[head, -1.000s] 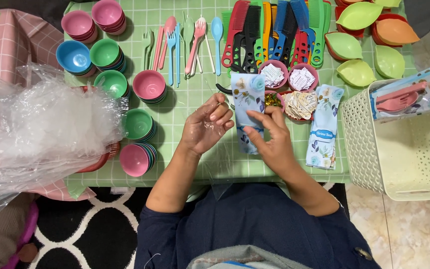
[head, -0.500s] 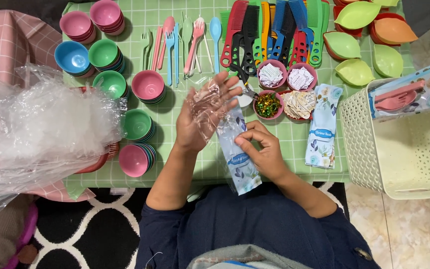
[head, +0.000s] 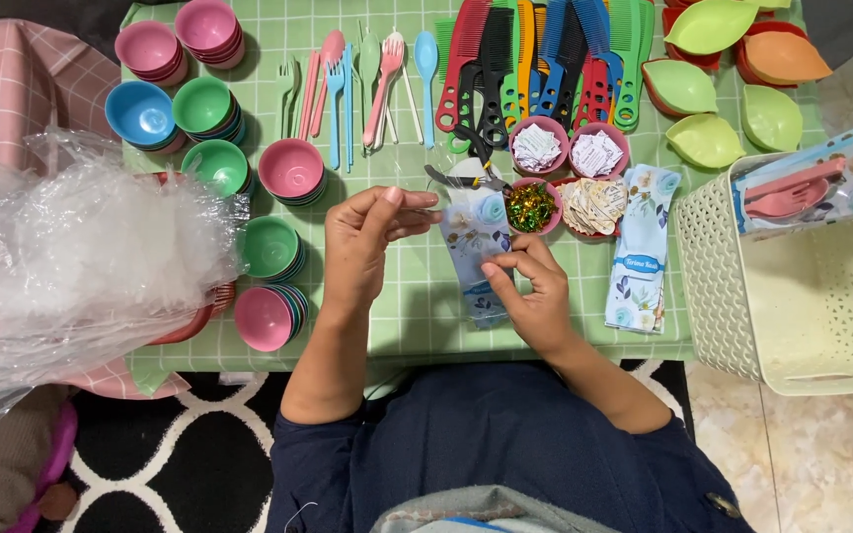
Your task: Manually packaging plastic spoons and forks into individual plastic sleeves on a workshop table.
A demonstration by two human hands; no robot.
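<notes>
My left hand (head: 367, 242) pinches the top edge of a clear floral gift bag (head: 476, 257) that lies on the green checked table. My right hand (head: 535, 291) holds the same bag near its middle from the right side. Just beyond the bag stand small pink bowls: one with shiny twist ties (head: 530, 207), two with white paper tags (head: 537, 146) and one with printed labels (head: 589, 202). Black scissors (head: 471, 158) lie behind the bag's top. A second floral bag (head: 641, 252) lies flat to the right.
Stacks of coloured plastic bowls (head: 214, 118) stand at the left, plastic spoons and forks (head: 362, 84) and combs (head: 535, 59) at the back, leaf-shaped dishes (head: 713, 89) back right. A white basket (head: 792, 286) holds packed bags at right. Crumpled clear plastic (head: 71, 266) fills the left.
The bag went from upright between both hands to lying flat on the table. My left hand came off the bag's top and now pinches its upper edge; my right hand slid lower.
</notes>
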